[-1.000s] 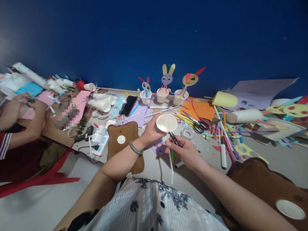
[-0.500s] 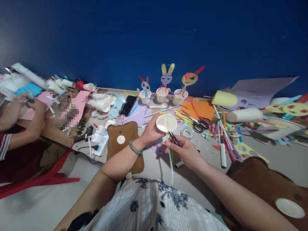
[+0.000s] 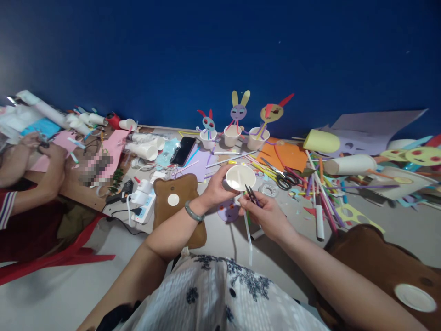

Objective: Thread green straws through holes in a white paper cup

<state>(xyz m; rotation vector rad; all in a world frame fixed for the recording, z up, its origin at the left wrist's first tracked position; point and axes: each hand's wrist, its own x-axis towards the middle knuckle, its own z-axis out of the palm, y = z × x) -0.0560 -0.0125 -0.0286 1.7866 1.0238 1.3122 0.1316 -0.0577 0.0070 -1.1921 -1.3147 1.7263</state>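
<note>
My left hand [image 3: 216, 187] is wrapped round the side of a white paper cup [image 3: 237, 178], its open mouth facing me. Dark-bladed scissors [image 3: 252, 195] are in my right hand [image 3: 267, 212], their tips at the cup's near rim. A white straw [image 3: 248, 239] hangs down beneath the right fingers; whether they pinch it is hard to tell. Under the hands a purple paper face [image 3: 227, 211] lies on the table. Behind stand three cups with paper rabbit figures, among them a purple-faced one [image 3: 238, 112].
A brown bear-shaped pad [image 3: 179, 202] lies left beside a power strip [image 3: 147, 208]. Larger scissors [image 3: 284, 180], orange paper [image 3: 287, 155], straws and a marker [image 3: 320, 223] lie right. Another person's hands [image 3: 51, 149] are at far left.
Both hands, with the cup and the small scissors, have shifted slightly to the right. The hanging straw has moved right with them.
</note>
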